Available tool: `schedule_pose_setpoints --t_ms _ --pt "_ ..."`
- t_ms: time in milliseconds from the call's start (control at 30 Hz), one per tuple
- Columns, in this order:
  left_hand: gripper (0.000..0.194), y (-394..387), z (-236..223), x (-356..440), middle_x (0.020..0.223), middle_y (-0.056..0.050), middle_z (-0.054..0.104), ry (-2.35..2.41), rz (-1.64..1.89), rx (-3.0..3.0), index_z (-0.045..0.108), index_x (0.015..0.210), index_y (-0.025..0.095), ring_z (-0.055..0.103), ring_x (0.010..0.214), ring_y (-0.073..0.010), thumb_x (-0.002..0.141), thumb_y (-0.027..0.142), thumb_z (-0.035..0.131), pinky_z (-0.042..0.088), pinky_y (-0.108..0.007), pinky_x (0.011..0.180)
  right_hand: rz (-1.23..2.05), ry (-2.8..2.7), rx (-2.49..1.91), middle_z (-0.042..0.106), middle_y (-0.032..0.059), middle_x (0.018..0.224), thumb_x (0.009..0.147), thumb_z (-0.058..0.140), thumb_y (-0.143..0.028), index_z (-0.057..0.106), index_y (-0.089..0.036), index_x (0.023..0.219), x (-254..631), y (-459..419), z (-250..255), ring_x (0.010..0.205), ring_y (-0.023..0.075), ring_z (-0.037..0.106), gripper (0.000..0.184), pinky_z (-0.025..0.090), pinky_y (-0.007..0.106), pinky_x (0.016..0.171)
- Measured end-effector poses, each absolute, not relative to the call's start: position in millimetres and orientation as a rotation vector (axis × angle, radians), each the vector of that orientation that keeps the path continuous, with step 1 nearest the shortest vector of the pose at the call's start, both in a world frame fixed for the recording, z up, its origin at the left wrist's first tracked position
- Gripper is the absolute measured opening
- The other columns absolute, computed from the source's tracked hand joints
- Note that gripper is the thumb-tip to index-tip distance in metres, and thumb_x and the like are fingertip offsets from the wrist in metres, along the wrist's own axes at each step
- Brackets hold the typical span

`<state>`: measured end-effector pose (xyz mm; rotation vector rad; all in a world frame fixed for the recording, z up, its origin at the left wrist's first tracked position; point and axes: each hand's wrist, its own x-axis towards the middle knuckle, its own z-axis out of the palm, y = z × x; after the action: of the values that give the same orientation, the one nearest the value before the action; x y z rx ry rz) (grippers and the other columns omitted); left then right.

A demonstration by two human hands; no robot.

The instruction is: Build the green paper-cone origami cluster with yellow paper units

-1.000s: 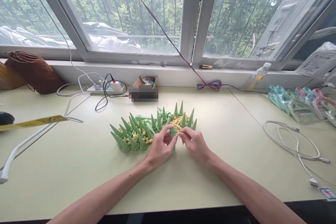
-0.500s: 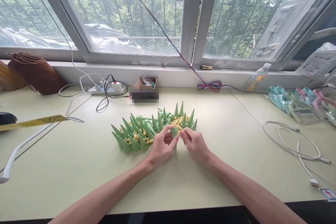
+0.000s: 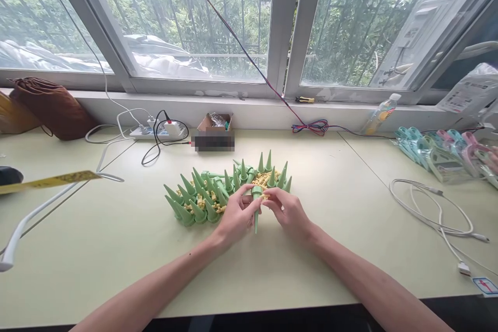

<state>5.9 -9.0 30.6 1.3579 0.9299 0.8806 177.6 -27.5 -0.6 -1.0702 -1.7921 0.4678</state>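
My left hand (image 3: 236, 216) pinches a green plastic spike (image 3: 256, 206) by its wide top, tip pointing down toward me. My right hand (image 3: 288, 212) touches the same spike's top from the right, fingers curled in a pinch; whether a small yellow piece is between them I cannot tell. Just behind both hands lies a pile of green cone spikes (image 3: 202, 194), several standing tip up, mixed with small yellow plastic parts (image 3: 265, 179).
The pale green table (image 3: 116, 238) carries a white cable (image 3: 431, 207) at right, pastel clips in bags (image 3: 439, 153) far right, a power strip with chargers (image 3: 159, 129), a small cardboard box (image 3: 215, 122), a brown pouch (image 3: 50, 106) and a yellow tape (image 3: 46, 181) at left.
The hands stay in place over the spike. The spike's top has shifted slightly up and left between the fingers, and my right fingers have closed in nearer to it.
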Motion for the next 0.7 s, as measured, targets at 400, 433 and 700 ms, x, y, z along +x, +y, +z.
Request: schedule_pose_setpoints --t_ms 400,433,700 --pt "0.036 -17.6 14.1 6.7 0.06 0.007 0.047 0.841 0.89 1.674 0.051 0.12 0.02 0.048 0.051 -0.0091 0.092 0.04 0.06 0.047 -0.02 0.048 0.239 -1.684 -1.083 0.034 -0.0063 0.052 0.1 0.047 -0.027 0.04 -0.02 0.062 173.6 -28.1 -0.9 0.045 0.0077 0.028 0.039 0.026 0.022 0.044" --pt "0.034 -17.4 14.7 6.5 0.06 0.007 0.047 0.844 0.9 1.69 0.051 0.119 0.02 0.048 0.052 -0.0091 0.092 0.039 0.06 0.047 -0.02 0.049 0.266 -1.677 -1.091 0.034 -0.0061 0.052 0.1 0.047 -0.027 0.04 -0.02 0.062 173.4 -28.3 -0.7 0.045 0.0078 0.028 0.039 0.026 0.022 0.045" --pt "0.042 -13.1 23.4 9.1 0.06 0.007 0.054 0.882 0.901 1.396 0.05 0.113 0.019 0.044 0.039 -0.0072 0.086 0.046 0.067 0.042 -0.019 0.037 0.484 -1.67 -1.172 0.054 -0.0027 0.064 0.099 0.05 -0.029 0.059 -0.018 0.096 172.5 -32.2 7.4 0.05 0.0102 0.045 0.015 0.038 0.023 0.05"
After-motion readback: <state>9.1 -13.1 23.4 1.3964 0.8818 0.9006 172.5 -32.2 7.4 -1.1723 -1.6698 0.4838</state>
